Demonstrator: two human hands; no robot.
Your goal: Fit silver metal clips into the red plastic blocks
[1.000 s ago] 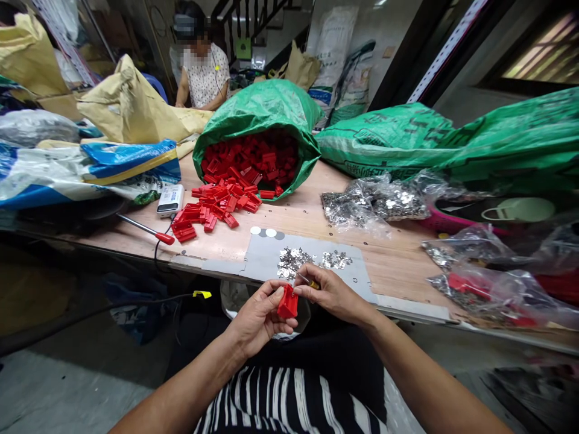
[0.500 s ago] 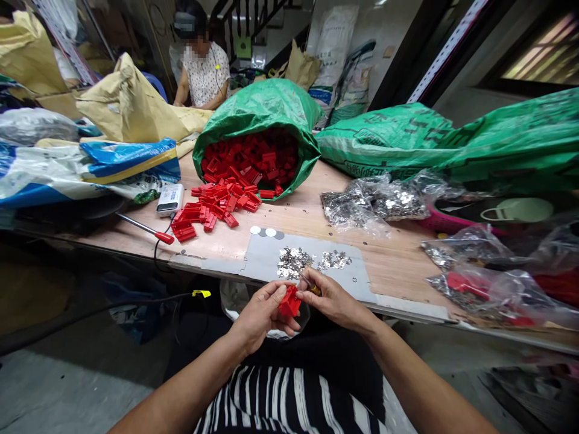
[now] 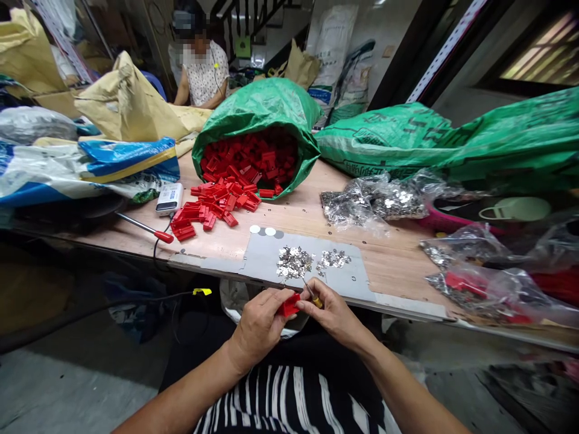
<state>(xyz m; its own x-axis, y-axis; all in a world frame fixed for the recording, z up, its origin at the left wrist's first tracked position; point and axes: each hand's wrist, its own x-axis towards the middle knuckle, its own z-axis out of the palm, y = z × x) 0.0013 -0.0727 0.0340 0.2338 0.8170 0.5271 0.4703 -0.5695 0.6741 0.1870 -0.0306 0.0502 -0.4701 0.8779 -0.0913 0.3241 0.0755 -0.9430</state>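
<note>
A red plastic piece (image 3: 289,305) is gripped by my left hand (image 3: 261,322), whose fingers close over it just off the table's front edge. My right hand (image 3: 329,308) holds a thin tool with a yellow handle (image 3: 317,301), its metal tip pointing up and left, while its fingertips touch the red piece's right end. Beyond my hands, small silvery metal parts (image 3: 294,263) lie in two piles on a grey sheet (image 3: 260,259). Red pieces (image 3: 212,208) spill from a green sack (image 3: 266,99) farther back.
A red-handled screwdriver (image 3: 151,229) and a white device (image 3: 169,199) lie at the left. Clear bags of metal parts (image 3: 375,200) stand at the right, near a pink basket (image 3: 436,220). A person (image 3: 205,72) sits across the table (image 3: 312,205).
My left hand has turned over, its back now upward, and the red piece has turned with it. The tool in my right hand has tilted, and its handle sits slightly lower.
</note>
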